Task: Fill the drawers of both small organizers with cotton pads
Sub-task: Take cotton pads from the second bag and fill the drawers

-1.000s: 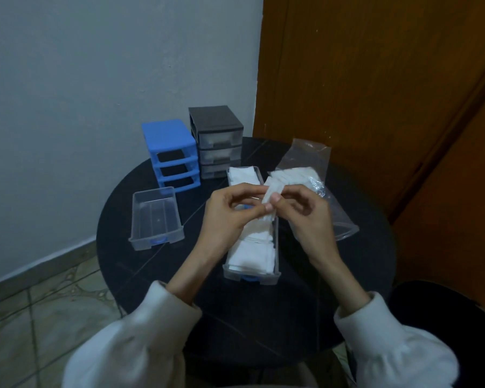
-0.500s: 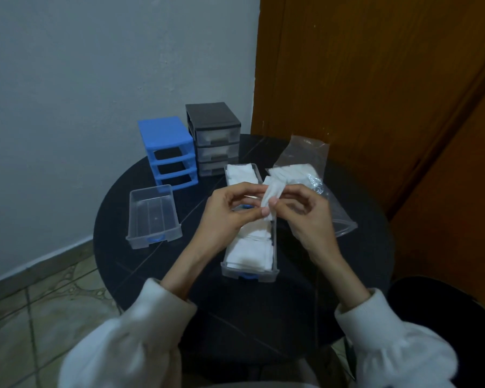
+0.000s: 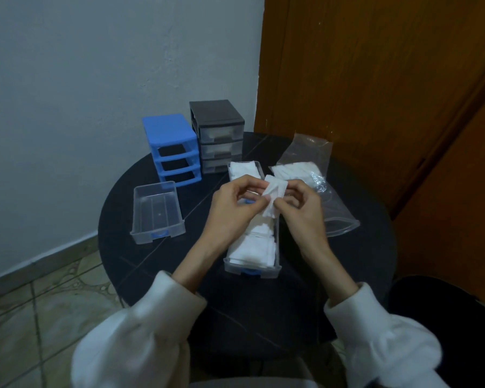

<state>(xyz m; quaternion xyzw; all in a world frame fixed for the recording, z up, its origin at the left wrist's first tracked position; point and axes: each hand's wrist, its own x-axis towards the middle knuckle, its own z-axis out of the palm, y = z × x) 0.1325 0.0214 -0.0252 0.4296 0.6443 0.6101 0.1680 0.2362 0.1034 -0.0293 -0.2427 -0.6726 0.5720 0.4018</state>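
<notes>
Both hands, left hand (image 3: 233, 208) and right hand (image 3: 303, 211), pinch one white cotton pad (image 3: 273, 191) over the pad-filled clear drawer (image 3: 252, 268) on a round black table (image 3: 140, 247) (grey wall, wooden door behind). Empty drawer (image 3: 157, 210) left; blue organizer (image 3: 171, 147), grey organizer (image 3: 216, 130) at back.

We hold both forearms forward and angled inward, white sleeves (image 3: 140, 343) pushed back from the wrists. Our left hand (image 3: 233, 208) and right hand (image 3: 303, 208) meet in front of us, backs toward us, fingers curled. Each pinches the same cotton pad (image 3: 273, 196) between thumb and fingertips, with the knuckles raised.
</notes>
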